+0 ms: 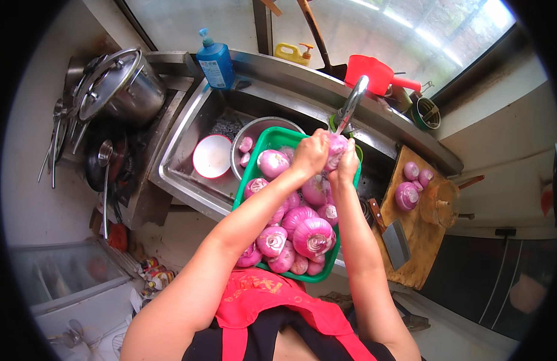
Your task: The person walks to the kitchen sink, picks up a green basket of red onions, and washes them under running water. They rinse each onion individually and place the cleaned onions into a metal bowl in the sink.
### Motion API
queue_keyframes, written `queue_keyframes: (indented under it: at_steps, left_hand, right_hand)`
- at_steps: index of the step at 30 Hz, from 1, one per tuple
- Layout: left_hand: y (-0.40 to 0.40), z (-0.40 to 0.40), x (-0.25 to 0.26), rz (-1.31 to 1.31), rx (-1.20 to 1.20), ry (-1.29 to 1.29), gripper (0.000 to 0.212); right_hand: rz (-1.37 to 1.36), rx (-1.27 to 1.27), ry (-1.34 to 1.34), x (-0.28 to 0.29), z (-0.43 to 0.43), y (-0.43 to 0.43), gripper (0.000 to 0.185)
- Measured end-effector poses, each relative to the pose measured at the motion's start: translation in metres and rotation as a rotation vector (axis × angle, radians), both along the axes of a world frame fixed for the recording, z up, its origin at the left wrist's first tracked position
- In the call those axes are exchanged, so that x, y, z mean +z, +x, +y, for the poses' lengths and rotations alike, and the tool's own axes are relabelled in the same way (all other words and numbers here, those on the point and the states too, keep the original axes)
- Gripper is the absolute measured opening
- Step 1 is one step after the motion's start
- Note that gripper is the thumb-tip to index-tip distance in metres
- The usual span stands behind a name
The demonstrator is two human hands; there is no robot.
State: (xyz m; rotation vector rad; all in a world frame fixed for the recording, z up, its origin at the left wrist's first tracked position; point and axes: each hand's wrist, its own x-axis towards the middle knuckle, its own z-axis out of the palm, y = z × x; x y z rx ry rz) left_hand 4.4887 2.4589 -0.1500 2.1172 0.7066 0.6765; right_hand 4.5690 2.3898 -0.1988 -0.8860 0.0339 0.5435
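Note:
Under the chrome faucet [354, 101], both my hands grip one peeled red onion [336, 151]. My left hand [312, 153] closes over its left side, and my right hand [345, 163] cups it from the right. Water seems to run onto the onion from the spout. Just below my hands, a green plastic basket [239, 192] full of red onions [313, 236] rests across the sink's front edge, against my red apron [269, 293]. My forearms pass over the basket and hide some of the onions.
In the steel sink [183, 135] sit a white bowl [212, 156] and a metal basin [278, 121] with onion pieces. To the right, a wooden cutting board [423, 252] carries a cleaver [396, 243], several onions [406, 196] and a round lidded container [440, 204]. A blue soap bottle [215, 65] stands behind.

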Motion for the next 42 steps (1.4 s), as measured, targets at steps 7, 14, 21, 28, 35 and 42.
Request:
queue_keyframes:
  at_steps: [7, 14, 21, 28, 35, 42]
  left_hand:
    - [-0.004, -0.019, 0.006, -0.055, -0.091, -0.153, 0.050]
    - [0.030, 0.001, -0.019, -0.028, -0.238, -0.780, 0.040]
    - [0.014, -0.030, -0.047, -0.577, -0.139, -0.718, 0.024]
    - [0.022, 0.005, -0.031, -0.236, -0.027, -0.699, 0.032]
    - [0.003, -0.015, 0.003, 0.118, -0.181, -0.295, 0.062]
    - [-0.010, 0.008, -0.042, 0.038, 0.008, -0.401, 0.067]
  right_hand:
    - [-0.002, 0.052, 0.061, 0.005, -0.018, -0.010, 0.032]
    - [-0.034, -0.019, 0.065, -0.001, -0.028, -0.011, 0.023]
    - [0.225, -0.042, 0.196, -0.003, -0.022, -0.010, 0.039]
    - [-0.093, -0.068, -0.052, 0.006, -0.012, -0.009, 0.031]
    - [-0.128, -0.071, -0.034, -0.014, -0.021, 0.002, 0.026]
    - [-0.161, 0.017, -0.038, 0.005, 0.004, -0.009, 0.023]
